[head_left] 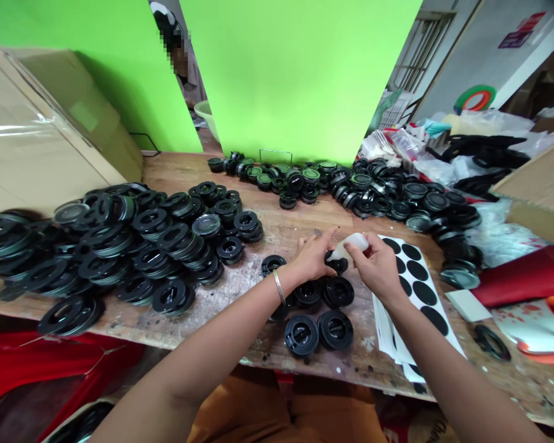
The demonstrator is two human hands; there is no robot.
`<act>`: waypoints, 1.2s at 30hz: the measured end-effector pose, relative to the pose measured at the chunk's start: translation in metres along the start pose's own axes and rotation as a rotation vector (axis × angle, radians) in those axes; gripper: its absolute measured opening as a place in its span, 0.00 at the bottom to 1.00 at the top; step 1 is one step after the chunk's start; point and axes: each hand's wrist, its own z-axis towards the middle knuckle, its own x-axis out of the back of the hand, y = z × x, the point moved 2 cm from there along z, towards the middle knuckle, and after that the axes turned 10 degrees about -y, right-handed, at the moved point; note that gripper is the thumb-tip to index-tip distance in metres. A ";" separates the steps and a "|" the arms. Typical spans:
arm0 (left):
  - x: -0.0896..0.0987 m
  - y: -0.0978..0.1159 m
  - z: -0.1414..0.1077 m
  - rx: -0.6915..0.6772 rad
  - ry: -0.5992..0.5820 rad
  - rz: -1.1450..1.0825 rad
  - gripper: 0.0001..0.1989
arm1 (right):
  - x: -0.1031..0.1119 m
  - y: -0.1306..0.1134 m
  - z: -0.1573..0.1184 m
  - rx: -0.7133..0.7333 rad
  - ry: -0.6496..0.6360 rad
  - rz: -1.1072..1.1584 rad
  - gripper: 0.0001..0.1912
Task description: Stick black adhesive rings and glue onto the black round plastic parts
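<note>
In my right hand point(376, 267) is a small white squeeze bottle point(352, 242), gripped between fingers and thumb and tilted with its nozzle down to the left. Its tip is over a black round plastic part point(338, 264). My left hand point(314, 255), with a bracelet at the wrist, holds that part from the left, thumb and index finger around its edge. Several similar black round parts point(336, 329) lie close by, nearer to me and partly under my left forearm. Just right of my right hand are white sheets of black round stickers point(425, 293).
Stacks of black ring-shaped parts point(152, 261) cover the left of the wooden table point(300, 215), before a cardboard box point(50, 123). More parts point(378, 191) line the back along a green panel point(295, 74). Orange-handled scissors point(547, 351) and a black ring point(492, 343) lie at right.
</note>
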 end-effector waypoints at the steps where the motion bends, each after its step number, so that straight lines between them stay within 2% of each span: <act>1: 0.001 0.001 0.000 0.003 -0.002 -0.005 0.53 | -0.001 0.000 0.002 0.007 0.015 -0.006 0.13; 8: 0.003 0.003 0.001 0.029 -0.010 0.001 0.53 | 0.000 0.002 0.014 -0.008 0.077 -0.056 0.12; 17: 0.006 0.007 0.001 0.042 -0.018 -0.037 0.53 | 0.000 0.009 0.016 -0.037 0.059 0.018 0.12; 23: 0.003 0.004 0.002 0.027 -0.016 -0.017 0.53 | 0.005 0.018 0.020 -0.059 0.079 0.041 0.14; 29: 0.000 0.000 0.003 0.012 -0.013 0.003 0.52 | 0.012 0.036 0.019 -0.103 0.113 0.121 0.15; 33: -0.001 -0.002 0.004 0.019 -0.004 0.026 0.52 | 0.017 0.045 0.018 -0.110 0.133 0.103 0.17; 36: -0.002 -0.002 0.004 0.018 0.000 0.024 0.52 | 0.021 0.042 0.014 -0.105 0.141 0.050 0.16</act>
